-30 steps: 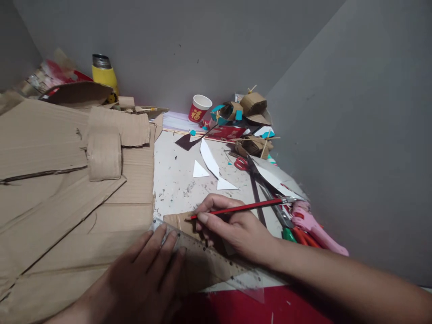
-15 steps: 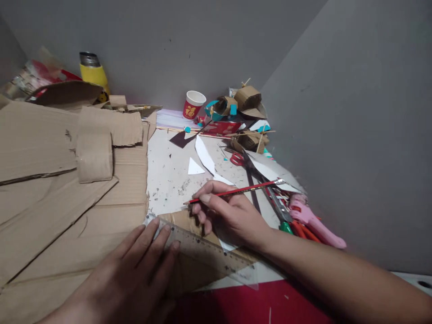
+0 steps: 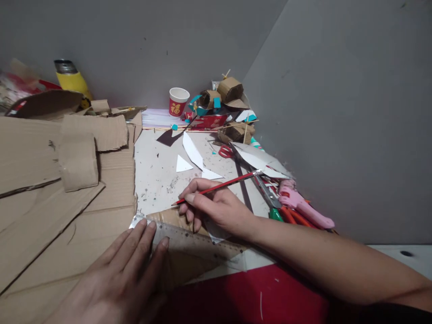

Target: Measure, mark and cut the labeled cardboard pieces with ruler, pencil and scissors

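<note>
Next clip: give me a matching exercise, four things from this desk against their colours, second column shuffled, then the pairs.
Things:
1. pencil
2. paper cup
3. flask
4. ruler

Colours:
A. yellow with a metal top
B. clear, under the left hand
C. red, in the right hand
D. red with a white rim

Pairs: 1-C, 2-D, 3-A, 4-B

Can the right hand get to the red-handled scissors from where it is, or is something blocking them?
Probably yes. The red-handled scissors lie in the open on the table beyond the right hand, with only flat white paper scraps between. But that hand holds a red pencil, so its fingers are taken.
</note>
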The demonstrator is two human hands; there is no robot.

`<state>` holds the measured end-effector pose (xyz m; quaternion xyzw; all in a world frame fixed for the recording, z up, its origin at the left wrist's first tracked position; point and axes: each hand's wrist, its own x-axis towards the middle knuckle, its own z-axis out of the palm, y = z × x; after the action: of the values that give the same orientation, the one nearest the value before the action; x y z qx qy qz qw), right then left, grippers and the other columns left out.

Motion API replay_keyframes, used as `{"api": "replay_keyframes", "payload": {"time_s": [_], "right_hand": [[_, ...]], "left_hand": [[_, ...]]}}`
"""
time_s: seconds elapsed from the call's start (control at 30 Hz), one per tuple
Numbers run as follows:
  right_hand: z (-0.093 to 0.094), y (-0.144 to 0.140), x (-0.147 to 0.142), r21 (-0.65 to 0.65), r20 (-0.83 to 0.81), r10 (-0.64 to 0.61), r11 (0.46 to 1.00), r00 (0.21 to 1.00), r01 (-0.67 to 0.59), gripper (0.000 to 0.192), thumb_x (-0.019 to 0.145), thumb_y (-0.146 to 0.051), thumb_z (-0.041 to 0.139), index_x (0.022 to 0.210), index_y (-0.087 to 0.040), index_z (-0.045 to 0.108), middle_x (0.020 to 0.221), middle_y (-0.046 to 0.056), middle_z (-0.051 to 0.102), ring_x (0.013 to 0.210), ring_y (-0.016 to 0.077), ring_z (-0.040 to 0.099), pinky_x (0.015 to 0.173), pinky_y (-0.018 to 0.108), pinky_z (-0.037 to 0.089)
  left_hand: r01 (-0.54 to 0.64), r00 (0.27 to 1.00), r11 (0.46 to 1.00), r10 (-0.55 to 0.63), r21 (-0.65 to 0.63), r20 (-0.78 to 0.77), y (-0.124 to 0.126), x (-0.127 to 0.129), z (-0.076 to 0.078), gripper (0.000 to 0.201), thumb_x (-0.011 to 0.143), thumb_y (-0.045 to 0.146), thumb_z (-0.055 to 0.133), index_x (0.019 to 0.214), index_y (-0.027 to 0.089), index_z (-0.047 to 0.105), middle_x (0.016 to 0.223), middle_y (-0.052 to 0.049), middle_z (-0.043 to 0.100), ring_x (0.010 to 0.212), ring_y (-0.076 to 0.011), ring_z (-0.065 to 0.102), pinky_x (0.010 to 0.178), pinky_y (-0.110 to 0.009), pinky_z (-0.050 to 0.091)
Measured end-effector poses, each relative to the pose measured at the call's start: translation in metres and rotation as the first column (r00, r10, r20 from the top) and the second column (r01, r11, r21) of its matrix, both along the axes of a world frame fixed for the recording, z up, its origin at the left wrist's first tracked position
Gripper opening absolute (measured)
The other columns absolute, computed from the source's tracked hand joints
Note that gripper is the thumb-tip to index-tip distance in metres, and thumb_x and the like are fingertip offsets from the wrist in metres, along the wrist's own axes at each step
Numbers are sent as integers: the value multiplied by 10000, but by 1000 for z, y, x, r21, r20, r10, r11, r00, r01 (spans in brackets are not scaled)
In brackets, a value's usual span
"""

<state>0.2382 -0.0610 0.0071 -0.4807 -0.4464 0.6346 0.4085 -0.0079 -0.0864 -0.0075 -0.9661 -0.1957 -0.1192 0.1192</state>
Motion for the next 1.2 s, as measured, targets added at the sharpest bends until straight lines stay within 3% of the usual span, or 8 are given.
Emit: {"api": "replay_keyframes", "payload": {"time_s": [0.17,0.37,0.53,0.67,1.03,1.2], "right_hand": [[-1,-3,-4,-9,16,50,999,999,-50,243,846,-374,681,825,-160,566,755,18,655,582,81,594,468,165,511],[-2,-1,-10,-32,70,43,999,997,-41,197,825,-333,672,827,-171,560,751,13,645,582,88,579,444,162,498],[3,2,-12,-61,136,108,993,985,-101,105,815,-262,638,816,-180,573,758,10,644,599,101,578,455,173,488],[5,5,-17,-27,187,172,985,967,-170,24,825,-184,587,808,-181,570,684,-23,600,541,81,533,465,171,449],[6,18,-34,181,355,185,948,916,-262,151,796,-42,557,715,-168,575,648,-53,536,584,82,456,534,203,371],[3,17,-34,85,324,181,972,928,-219,101,808,-98,559,751,-180,571,600,-61,522,516,88,452,466,200,368]], "left_hand": [[-49,998,996,47,-80,-33,-4,1,7,474,899,348,525,1310,122,592,1351,-175,621,1275,-315,559,1004,-401,512],[-39,998,996,34,-78,-56,-1,1,12,453,921,342,499,1309,130,594,1347,-181,622,1244,-308,589,964,-383,540],[-40,999,994,36,-97,-38,-1,2,12,439,946,368,462,1294,143,605,1329,-175,636,1229,-305,602,969,-394,536],[-36,998,996,33,-79,-49,-1,2,12,451,925,349,489,1298,122,600,1334,-192,627,1229,-309,601,975,-395,532],[-21,998,996,15,-82,-64,3,2,13,482,916,338,504,1333,105,570,1358,-201,606,1263,-305,572,984,-374,526],[-27,999,993,23,-113,-42,3,1,12,463,952,364,456,1332,128,572,1360,-192,606,1277,-302,560,1003,-382,512]]}}
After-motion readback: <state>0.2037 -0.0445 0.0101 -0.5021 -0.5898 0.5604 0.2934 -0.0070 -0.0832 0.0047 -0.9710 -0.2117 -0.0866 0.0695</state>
